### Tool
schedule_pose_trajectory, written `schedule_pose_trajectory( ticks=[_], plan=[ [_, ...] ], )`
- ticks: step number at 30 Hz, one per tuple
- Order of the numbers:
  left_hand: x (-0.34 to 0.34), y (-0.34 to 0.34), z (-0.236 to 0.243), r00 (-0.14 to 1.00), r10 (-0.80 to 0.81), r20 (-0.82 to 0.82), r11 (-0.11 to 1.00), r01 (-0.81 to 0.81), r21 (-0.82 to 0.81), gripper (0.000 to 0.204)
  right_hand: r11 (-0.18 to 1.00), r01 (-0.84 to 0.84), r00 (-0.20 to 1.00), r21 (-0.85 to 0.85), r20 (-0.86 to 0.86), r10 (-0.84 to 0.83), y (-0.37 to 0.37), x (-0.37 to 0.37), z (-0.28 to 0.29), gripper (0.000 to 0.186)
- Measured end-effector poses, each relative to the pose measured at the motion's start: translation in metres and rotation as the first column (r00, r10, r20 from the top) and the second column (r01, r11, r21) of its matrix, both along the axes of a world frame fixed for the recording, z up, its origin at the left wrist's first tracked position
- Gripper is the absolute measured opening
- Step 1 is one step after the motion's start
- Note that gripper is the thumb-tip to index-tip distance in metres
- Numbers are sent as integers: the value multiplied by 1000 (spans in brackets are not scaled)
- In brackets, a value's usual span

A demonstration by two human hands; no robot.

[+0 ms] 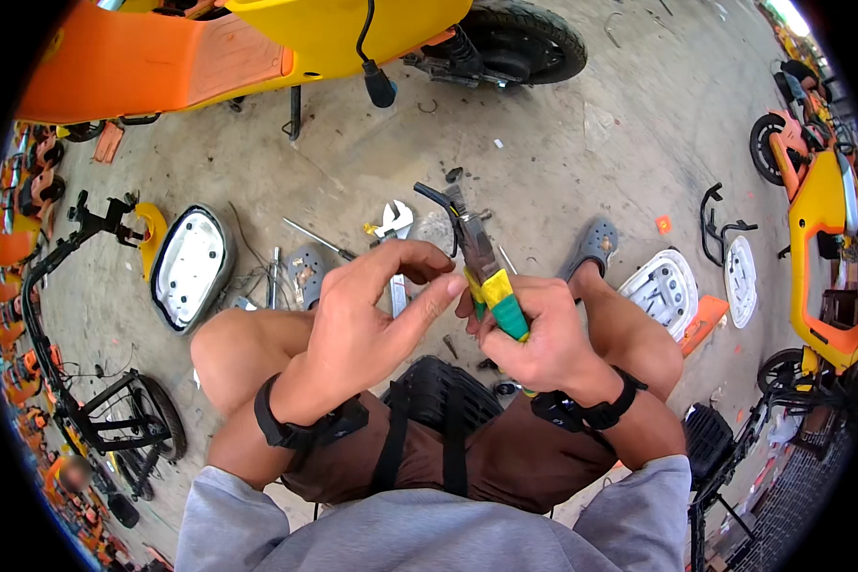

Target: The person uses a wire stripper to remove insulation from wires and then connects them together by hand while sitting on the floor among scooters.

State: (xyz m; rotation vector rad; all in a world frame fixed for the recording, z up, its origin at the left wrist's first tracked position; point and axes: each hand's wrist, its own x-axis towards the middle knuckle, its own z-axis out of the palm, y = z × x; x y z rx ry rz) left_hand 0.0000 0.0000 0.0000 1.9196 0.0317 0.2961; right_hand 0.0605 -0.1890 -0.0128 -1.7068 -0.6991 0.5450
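My right hand (539, 329) is wrapped round a pair of pliers (507, 303) with green and yellow handles, the metal jaws pointing away from me. At the jaws is a bent black piece like a cable or tube (436, 195); whether the jaws grip it is hard to see. My left hand (367, 305) hovers just left of the pliers, thumb and forefinger curved and apart, their tips close to the lower end of the black piece. No held thing shows in the left hand. Beyond it, an adjustable wrench (394, 221) lies on the floor.
A long screwdriver (316, 236) lies ahead on the left. White-lined shells (193, 267) (663, 291) lie on both sides. A yellow and orange scooter (210, 57) stands across the far side, another scooter (810, 248) at right. A black frame with a wheel (114, 415) is at left.
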Motion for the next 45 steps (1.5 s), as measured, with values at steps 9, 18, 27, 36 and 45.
schedule_pose_trajectory(
  ticks=[9,18,27,36,45],
  plan=[
    [11,6,7,1000,23,-10,984,-21,177,13,990,-26,930,136,-360,74,6,2,-13,10],
    [18,6,-2,997,-12,81,961,-11,278,12,996,39,902,-77,-427,-69,9,-3,-17,23],
    [22,2,13,986,16,-168,1000,-12,27,14,991,137,962,-14,-237,-136,10,-7,-22,17],
    [20,2,3,996,83,-25,996,-82,31,13,994,74,959,82,-278,-49,9,-7,-22,27],
    [18,4,1,986,84,141,971,-113,213,11,989,-86,980,118,-170,105,5,4,-27,57]
  ],
)
